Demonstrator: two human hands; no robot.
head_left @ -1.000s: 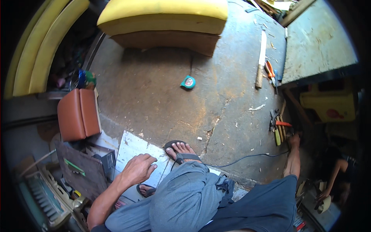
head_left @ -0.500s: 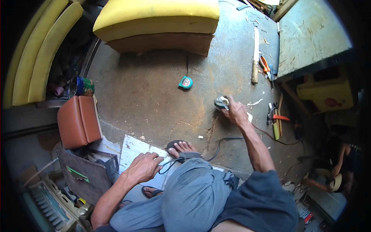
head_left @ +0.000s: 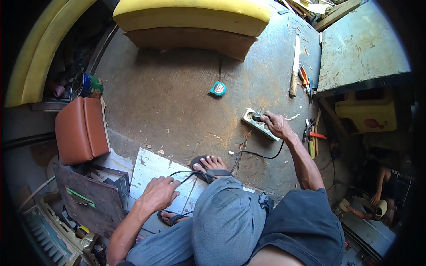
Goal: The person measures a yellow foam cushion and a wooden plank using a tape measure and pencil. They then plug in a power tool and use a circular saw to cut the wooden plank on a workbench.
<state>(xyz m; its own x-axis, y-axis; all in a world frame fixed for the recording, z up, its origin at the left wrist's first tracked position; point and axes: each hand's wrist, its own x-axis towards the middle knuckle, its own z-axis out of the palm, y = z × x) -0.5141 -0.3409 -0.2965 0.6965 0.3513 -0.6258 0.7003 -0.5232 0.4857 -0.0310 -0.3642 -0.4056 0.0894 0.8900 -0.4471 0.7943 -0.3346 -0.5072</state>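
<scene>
My right hand (head_left: 276,124) grips a dark plug (head_left: 257,116) at the white multi-socket power strip (head_left: 248,116) on the floor. Whether its pins are fully in a socket is hidden. From beneath that hand a black cable (head_left: 262,156) curves back past my sandalled foot to my left hand (head_left: 159,193). The left hand hangs low above white tiles, its fingers curled around a loop of this cable, though the grip itself is partly hidden.
Beyond the strip lie a teal tape measure (head_left: 218,88), a long knife (head_left: 295,66) and orange-handled pliers (head_left: 304,76). A yellow padded seat (head_left: 191,17) stands ahead. On the left are a brown cushioned piece (head_left: 82,131) and a dark board with a saw blade (head_left: 88,199). Another person sits far right.
My right hand has brought the plug onto the power strip, which now shows beneath it. The left hand keeps near the cable. The whole view has shifted slightly.
</scene>
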